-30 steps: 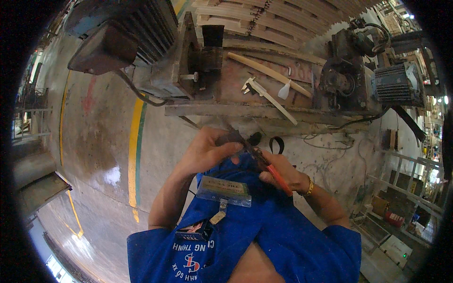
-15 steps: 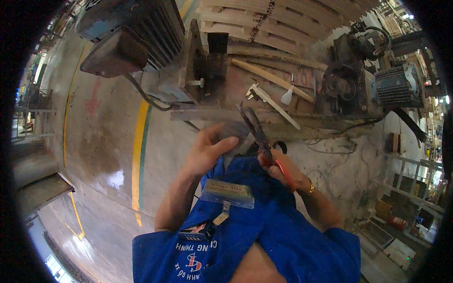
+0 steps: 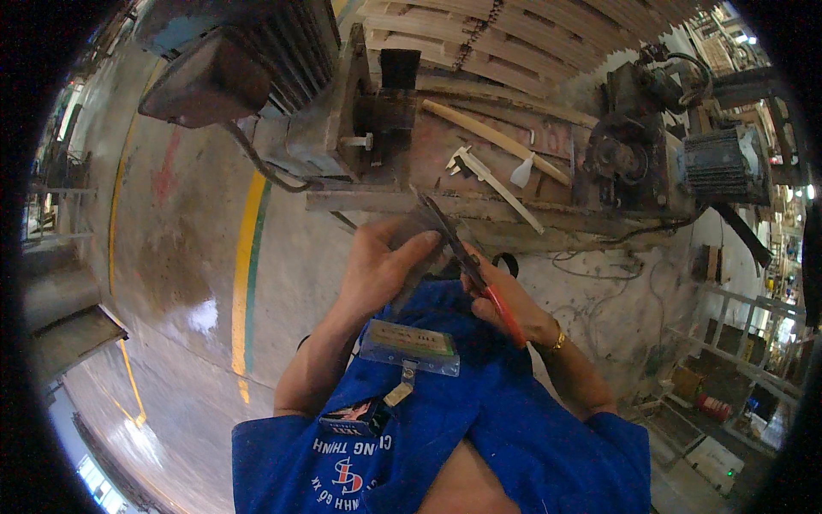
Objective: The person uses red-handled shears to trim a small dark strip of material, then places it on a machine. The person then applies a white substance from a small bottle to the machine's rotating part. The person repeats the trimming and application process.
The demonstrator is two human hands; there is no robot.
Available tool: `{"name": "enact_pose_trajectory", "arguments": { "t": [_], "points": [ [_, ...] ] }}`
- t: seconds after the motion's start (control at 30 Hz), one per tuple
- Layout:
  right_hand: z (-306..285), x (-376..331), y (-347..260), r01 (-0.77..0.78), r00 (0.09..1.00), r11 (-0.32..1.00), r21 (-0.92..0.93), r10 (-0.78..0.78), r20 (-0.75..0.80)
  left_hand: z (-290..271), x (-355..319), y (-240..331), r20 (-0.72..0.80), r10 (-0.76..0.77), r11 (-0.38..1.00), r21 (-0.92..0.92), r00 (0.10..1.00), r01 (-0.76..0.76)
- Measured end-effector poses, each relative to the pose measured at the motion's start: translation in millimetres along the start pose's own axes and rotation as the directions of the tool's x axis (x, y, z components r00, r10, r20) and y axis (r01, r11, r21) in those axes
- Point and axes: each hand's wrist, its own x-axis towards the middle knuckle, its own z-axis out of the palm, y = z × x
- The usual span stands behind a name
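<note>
In front of my waist, my left hand [image 3: 381, 265] grips a thin dark grey sheet [image 3: 409, 287] between thumb and fingers; blur hides its exact kind. My right hand [image 3: 505, 300] is wrapped round the red handles of dark-bladed shears [image 3: 455, 244]. The shears slant up and to the left, and their blades cross over the sheet beside my left fingertips. Whether the blades touch or cut it, I cannot tell. Beyond my hands, a vernier caliper [image 3: 495, 184] lies on the machine bench [image 3: 548, 224].
A wooden stick [image 3: 488, 137] and a small white piece [image 3: 521, 174] lie by the caliper. A large motor [image 3: 205, 81] stands at the left, a smaller motor [image 3: 726, 163] at the right. Stacked wooden slats [image 3: 514, 43] rise behind. A cable [image 3: 599, 265] trails on the floor.
The shears have swung left, closer to my left hand, and their blades now lie across the grey sheet. My left hand has shifted only slightly and keeps its hold.
</note>
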Motion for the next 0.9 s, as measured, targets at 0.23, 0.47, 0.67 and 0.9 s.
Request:
{"name": "enact_pose_trajectory", "arguments": {
  "t": [0.23, 0.47, 0.67, 0.9],
  "points": [
    [3, 5, 3, 0.059, 0.998, 0.997, 0.044, -0.058, -0.018, -1, 3, -4, -0.045, 0.026, 0.998, 0.052, 0.999, -0.024],
    [2, 6, 1, 0.035, 0.999, 0.999, 0.009, -0.035, 0.020, 1, 4, 1, -0.015, 0.048, 0.997, -0.062, 0.999, -0.048],
    [2, 8, 1, 0.069, 0.997, 0.996, -0.049, -0.071, -0.040, 1, 7, 0, -0.025, 0.050, 0.999, -0.020, 0.998, -0.050],
    [1, 5, -19, -0.006, 0.998, 0.998, -0.056, 0.003, -0.057, 2, 8, -2, -0.009, 0.066, 0.996, -0.060, 0.998, -0.066]
  ]
}}
